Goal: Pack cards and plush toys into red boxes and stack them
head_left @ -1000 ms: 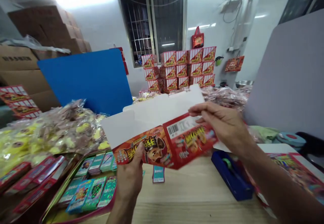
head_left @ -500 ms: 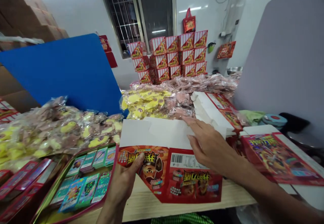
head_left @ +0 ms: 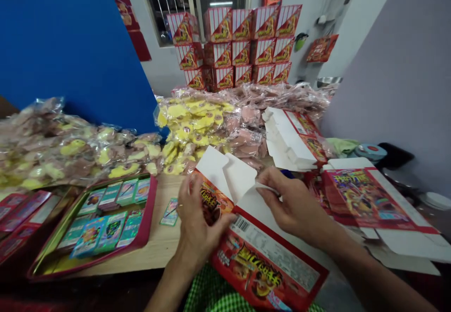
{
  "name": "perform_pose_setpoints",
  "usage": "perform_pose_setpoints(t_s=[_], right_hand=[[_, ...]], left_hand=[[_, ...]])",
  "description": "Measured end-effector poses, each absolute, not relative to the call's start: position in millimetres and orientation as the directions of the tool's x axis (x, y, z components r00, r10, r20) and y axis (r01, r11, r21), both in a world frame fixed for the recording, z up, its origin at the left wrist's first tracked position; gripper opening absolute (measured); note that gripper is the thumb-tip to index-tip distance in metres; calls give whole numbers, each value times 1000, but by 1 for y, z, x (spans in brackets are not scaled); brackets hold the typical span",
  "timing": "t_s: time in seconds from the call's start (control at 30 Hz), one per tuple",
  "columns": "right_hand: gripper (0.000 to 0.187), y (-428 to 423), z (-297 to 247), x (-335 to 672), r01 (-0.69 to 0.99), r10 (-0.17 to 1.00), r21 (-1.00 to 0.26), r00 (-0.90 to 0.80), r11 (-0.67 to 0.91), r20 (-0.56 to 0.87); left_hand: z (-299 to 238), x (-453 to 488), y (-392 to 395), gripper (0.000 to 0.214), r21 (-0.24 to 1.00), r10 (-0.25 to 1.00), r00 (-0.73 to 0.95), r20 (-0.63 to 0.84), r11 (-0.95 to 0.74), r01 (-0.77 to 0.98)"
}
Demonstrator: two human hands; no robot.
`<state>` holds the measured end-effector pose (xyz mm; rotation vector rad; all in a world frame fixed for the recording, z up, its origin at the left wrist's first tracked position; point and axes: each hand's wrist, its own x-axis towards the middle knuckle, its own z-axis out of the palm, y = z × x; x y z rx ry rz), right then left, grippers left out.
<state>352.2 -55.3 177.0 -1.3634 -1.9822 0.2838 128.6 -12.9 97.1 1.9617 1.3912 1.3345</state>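
Note:
Between my hands is a red printed cardboard box (head_left: 260,269), partly unfolded and tilted, with white inner flaps pointing up and away. My left hand (head_left: 197,222) grips its left side, the thumb lying over the printed front near the barcode. With fingers and thumb pinched together, my right hand (head_left: 289,204) holds a white flap (head_left: 243,173) at the box's upper edge. A small teal card (head_left: 170,212) lies on the wooden table just left of my left hand.
A pink-rimmed tin (head_left: 150,225) with stacks of cards stands left. Bagged yellow pieces (head_left: 190,128) and bagged pink pieces (head_left: 246,133) heap behind. Flattened red boxes (head_left: 373,199) and an opened carton (head_left: 289,143) lie right. Finished-looking red boxes (head_left: 243,53) are stacked by the window.
The box has turned and come down nearer my lap, its flaps now folding apart. My right hand has gone from lying along the flap to pinching it. The view has tipped downward.

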Motion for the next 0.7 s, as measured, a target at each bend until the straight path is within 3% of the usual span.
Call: perform_pose_setpoints(t_s=[0.07,0.13,0.23,0.33,0.37,0.43,0.53,0.63,0.7], right_hand=[[11,-61,186,351,675,883,-578,-273,458,382],[12,-68,196,348,657,862,-561,-338,504,378],[12,-79,204,350,655,838,-523,-401,545,371],[20,-81,208,373,687,832,-468,-461,555,309],[28,-78,209,384,705,831,-440,-472,556,293],[38,-70,212,405,746,850,-407,-456,527,265],[32,-53,209,424,760,897,-477,-368,441,244],[34,-41,183,423,597,924,-719,-339,355,175],[36,-39,153,412,452,923,-839,-357,303,141]], left_hand=[[100,132,-28,91,577,802,324,501,-589,566],[106,135,-37,71,524,765,454,458,-644,557],[112,134,-41,38,533,715,519,468,-697,480],[115,125,-42,10,493,611,513,603,-791,364],[116,121,-43,4,472,582,490,649,-813,340],[116,112,-46,15,452,557,413,721,-829,329],[112,102,-52,24,565,649,196,735,-746,351],[101,97,-59,16,831,842,-133,522,-468,300],[89,94,-63,21,924,902,-247,355,-299,237]])
